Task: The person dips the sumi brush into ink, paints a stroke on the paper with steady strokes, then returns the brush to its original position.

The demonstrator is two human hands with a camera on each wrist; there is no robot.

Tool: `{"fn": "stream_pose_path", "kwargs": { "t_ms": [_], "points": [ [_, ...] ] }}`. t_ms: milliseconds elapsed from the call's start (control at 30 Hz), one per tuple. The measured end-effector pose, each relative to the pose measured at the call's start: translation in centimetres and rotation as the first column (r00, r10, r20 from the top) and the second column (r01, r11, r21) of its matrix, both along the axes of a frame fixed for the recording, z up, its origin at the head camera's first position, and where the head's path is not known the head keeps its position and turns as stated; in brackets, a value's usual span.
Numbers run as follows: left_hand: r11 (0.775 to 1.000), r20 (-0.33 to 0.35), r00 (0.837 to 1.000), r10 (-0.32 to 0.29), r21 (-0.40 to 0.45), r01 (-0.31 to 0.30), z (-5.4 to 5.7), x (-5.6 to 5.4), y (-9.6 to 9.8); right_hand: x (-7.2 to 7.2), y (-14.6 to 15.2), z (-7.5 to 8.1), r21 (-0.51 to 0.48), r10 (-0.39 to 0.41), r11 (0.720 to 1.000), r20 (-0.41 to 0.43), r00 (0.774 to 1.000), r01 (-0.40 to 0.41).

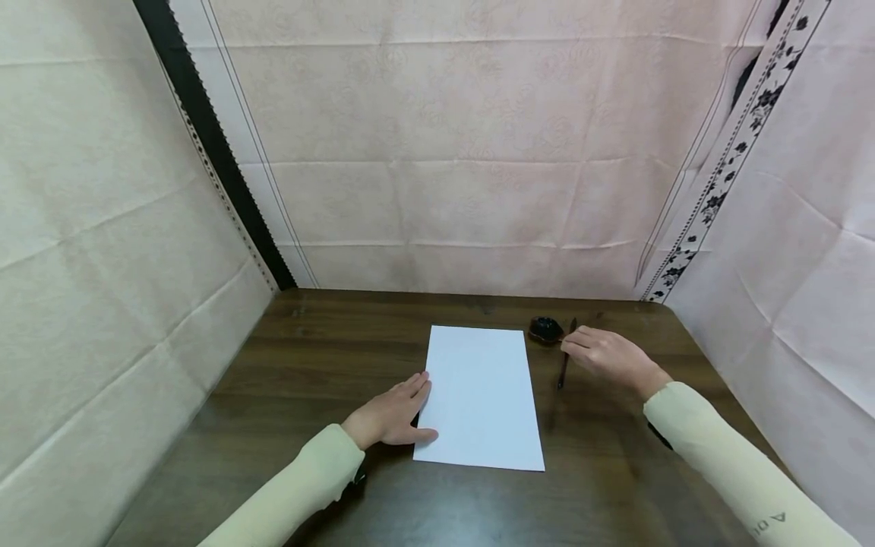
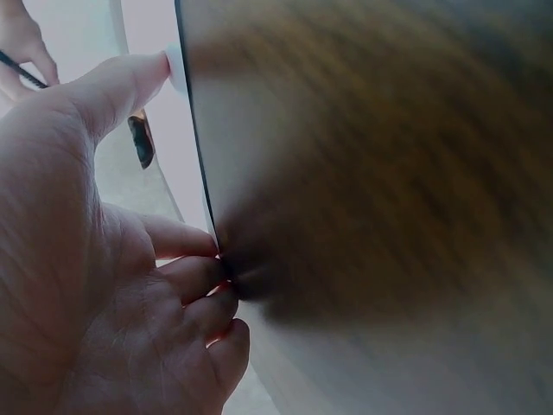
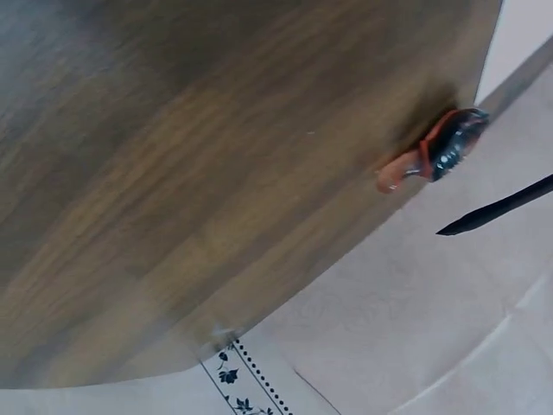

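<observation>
A blank white sheet of paper (image 1: 481,399) lies on the dark wooden table. My left hand (image 1: 396,414) rests on its left edge, fingers and thumb spread out. In the left wrist view, the thumb (image 2: 130,82) and fingertips meet the edge of the sheet. To the right of the paper, my right hand (image 1: 608,357) pinches a slim dark writing brush (image 1: 563,371) above the table. The brush's dark pointed tip (image 3: 467,223) shows in the right wrist view, where the hand itself is out of sight. Near that hand sits a black inkstone (image 1: 545,330) with a reddish-brown rim.
The wooden table (image 1: 307,365) reaches back to a pale cloth (image 1: 444,152) hung behind it. More pale cloth hangs along the left (image 1: 102,228) and right (image 1: 807,251) sides, the right one with a dark floral border (image 1: 711,201).
</observation>
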State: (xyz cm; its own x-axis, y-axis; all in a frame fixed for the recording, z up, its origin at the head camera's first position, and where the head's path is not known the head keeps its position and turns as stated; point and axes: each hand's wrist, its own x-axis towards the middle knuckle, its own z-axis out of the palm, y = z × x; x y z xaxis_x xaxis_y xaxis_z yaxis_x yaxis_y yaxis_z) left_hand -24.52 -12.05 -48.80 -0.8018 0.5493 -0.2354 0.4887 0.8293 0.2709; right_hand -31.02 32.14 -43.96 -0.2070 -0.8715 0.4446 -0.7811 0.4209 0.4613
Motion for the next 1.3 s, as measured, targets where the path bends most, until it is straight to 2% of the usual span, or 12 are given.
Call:
{"fn": "stream_pose_path", "kwargs": {
  "t_ms": [133, 333, 433, 533, 833, 900, 1033, 1133, 1300],
  "points": [
    [1.0, 0.004, 1.0, 0.002, 0.005, -0.002, -0.1, 0.2, 0.0, 0.0, -0.4, 0.7, -0.081, -0.006, 0.997, 0.062, 0.998, 0.011],
    [1.0, 0.008, 1.0, 0.006, 0.01, -0.006, -0.1, 0.3, 0.0, 0.1, -1.2, 2.0, -0.192, -0.035, 0.98, 0.096, 0.995, 0.053],
    [1.0, 0.013, 1.0, 0.008, 0.007, -0.008, -0.1, 0.4, 0.0, 0.1, -1.4, 2.4, -0.253, -0.065, 0.963, 0.13, 0.989, 0.096],
    [1.0, 0.022, 1.0, 0.01, 0.01, -0.01, -0.1, 0.4, 0.0, 0.1, -1.5, 2.9, -0.336, -0.082, 0.932, 0.167, 0.982, 0.135],
    [1.0, 0.017, 1.0, 0.012, 0.014, -0.012, 0.0, 0.3, 0.0, -0.8, -1.7, 4.2, -0.533, -0.114, 0.817, 0.221, 0.969, 0.218],
    [1.0, 0.015, 1.0, 0.011, 0.017, -0.011, 0.0, 0.3, 0.0, -0.9, -1.7, 4.4, -0.574, -0.115, 0.78, 0.263, 0.958, 0.251],
    [1.0, 0.016, 1.0, 0.011, 0.02, -0.012, 0.1, 0.3, -0.1, -1.2, -1.9, 4.8, -0.653, -0.098, 0.684, 0.358, 0.928, 0.325],
    [1.0, 0.016, 1.0, 0.013, 0.023, -0.013, 0.2, 0.3, -0.1, -1.5, -2.0, 5.0, -0.69, -0.108, 0.619, 0.398, 0.911, 0.375],
    [1.0, 0.018, 1.0, 0.012, 0.024, -0.013, 0.2, 0.3, -0.1, -1.8, -2.2, 5.0, -0.734, -0.126, 0.539, 0.414, 0.901, 0.413]
  ]
}}
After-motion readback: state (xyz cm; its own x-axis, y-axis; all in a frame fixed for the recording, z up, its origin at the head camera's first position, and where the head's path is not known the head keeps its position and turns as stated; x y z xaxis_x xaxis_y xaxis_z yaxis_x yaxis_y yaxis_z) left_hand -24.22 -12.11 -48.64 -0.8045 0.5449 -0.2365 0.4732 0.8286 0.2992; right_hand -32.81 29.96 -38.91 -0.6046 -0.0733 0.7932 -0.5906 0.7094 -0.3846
